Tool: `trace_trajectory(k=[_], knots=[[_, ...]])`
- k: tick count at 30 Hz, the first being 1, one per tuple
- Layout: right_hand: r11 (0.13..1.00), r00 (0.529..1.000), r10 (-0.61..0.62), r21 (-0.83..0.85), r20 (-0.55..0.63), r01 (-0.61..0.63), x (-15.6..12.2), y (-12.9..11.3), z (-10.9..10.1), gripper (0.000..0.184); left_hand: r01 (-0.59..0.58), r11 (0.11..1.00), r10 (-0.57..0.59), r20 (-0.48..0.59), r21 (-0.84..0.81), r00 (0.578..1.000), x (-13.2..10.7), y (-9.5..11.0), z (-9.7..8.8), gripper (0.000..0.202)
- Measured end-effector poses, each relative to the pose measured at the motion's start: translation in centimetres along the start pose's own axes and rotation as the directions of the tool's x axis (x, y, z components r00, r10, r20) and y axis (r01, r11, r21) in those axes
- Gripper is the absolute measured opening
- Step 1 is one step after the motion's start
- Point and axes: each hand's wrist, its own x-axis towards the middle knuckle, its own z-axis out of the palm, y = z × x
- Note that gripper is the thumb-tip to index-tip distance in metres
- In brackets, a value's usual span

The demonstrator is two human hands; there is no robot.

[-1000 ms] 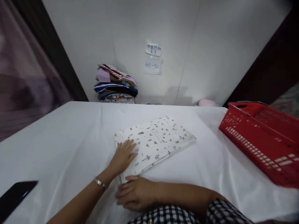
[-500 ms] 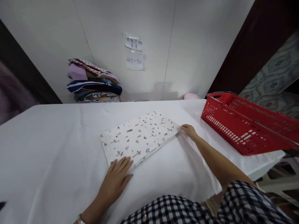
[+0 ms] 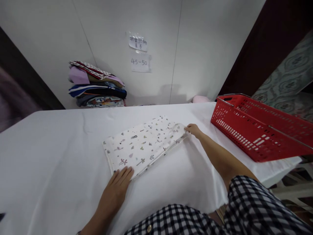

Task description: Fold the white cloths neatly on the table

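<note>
A folded white cloth (image 3: 143, 143) with small printed plants and shapes lies slantwise on the white-covered table (image 3: 61, 140). My left hand (image 3: 118, 182) rests flat on its near left corner, fingers stretched out. At the cloth's right corner, my right hand (image 3: 193, 129) pinches the edge and holds it slightly raised, so the top layer bends up there. The layers show along the near edge. The tips of my right fingers are partly hidden by the cloth.
A red plastic basket (image 3: 244, 130) with metal handles stands at the table's right side. Behind the far edge, a stack of folded clothes (image 3: 97, 85) rises against the wall, left of two paper signs (image 3: 140, 62). A pink object (image 3: 200, 99) shows at the back right.
My right hand has lifted the cloth's right corner a little and shifted slightly up and left. My left hand has slid slightly left, its fingers still on the near corner.
</note>
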Motion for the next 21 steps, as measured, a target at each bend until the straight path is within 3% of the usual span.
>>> trace_trajectory(k=[7,12,15,21], knots=[[0.987,0.995,0.056,-0.153,0.085,-0.043,-0.6,1.7,1.1,0.019,-0.027,0.999,0.029,-0.045,0.037,0.999,0.1,0.2,-1.2,0.041],[0.977,0.98,0.079,-0.208,0.185,-0.039,0.1,0.5,0.6,0.017,-0.012,0.999,0.013,-0.014,0.032,1.0,0.3,0.6,-1.8,0.043],[0.977,0.968,0.083,-0.21,0.235,-0.033,-0.5,-0.5,0.4,0.015,0.011,0.999,-0.011,0.021,0.042,1.0,0.5,0.6,-2.0,0.055],[0.985,0.934,0.015,-0.163,0.358,0.047,-5.8,-0.2,0.4,0.017,0.16,0.981,-0.164,0.025,0.11,0.986,-2.2,-3.7,-3.4,0.05]])
